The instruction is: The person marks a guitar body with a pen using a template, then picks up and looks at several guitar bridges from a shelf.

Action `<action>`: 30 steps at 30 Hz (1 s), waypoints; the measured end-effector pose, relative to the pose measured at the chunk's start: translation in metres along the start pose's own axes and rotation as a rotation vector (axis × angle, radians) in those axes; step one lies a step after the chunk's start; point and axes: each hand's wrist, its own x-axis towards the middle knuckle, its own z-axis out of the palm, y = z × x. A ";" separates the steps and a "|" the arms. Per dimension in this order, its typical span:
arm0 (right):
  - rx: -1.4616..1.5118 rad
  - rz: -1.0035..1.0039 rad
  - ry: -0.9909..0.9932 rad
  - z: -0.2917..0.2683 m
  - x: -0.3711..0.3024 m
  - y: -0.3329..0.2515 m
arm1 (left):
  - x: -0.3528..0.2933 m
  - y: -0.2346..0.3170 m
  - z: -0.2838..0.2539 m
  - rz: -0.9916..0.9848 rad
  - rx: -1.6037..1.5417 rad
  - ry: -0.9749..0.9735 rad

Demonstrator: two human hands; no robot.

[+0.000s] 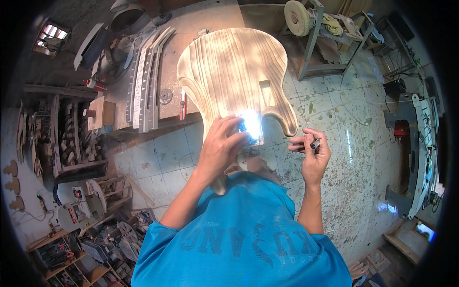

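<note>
A wooden guitar body (234,62) with dark-streaked grain stands in front of me, its upper part over the workbench edge and one pointed horn reaching down behind my left wrist. A rectangular cavity (267,93) is cut into its right side. My left hand (221,147) pinches a small shiny piece (254,128) against the lower middle of the body; white glare hides its exact kind. Just right of the shorter horn, clear of the wood, my right hand (315,155) is closed around a dark pen (314,143), its end pointing toward me.
On the workbench (177,107) lie several fretted fingerboards (146,79), red-handled pliers (182,104) and a round metal disc (166,96). A metal-framed stand with a buffing wheel (297,18) is at the far right. Cluttered shelves (79,165) line the left; the tiled floor (330,177) is littered with shavings.
</note>
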 end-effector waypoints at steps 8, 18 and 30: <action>-0.162 -0.055 -0.085 0.016 -0.003 0.006 | 0.000 -0.001 0.001 0.002 0.005 0.003; -0.390 -0.275 -0.164 0.052 -0.003 0.017 | 0.000 -0.001 0.000 -0.001 -0.021 0.007; -0.399 -0.257 -0.171 0.053 -0.003 0.018 | -0.001 -0.003 0.001 -0.010 -0.032 0.000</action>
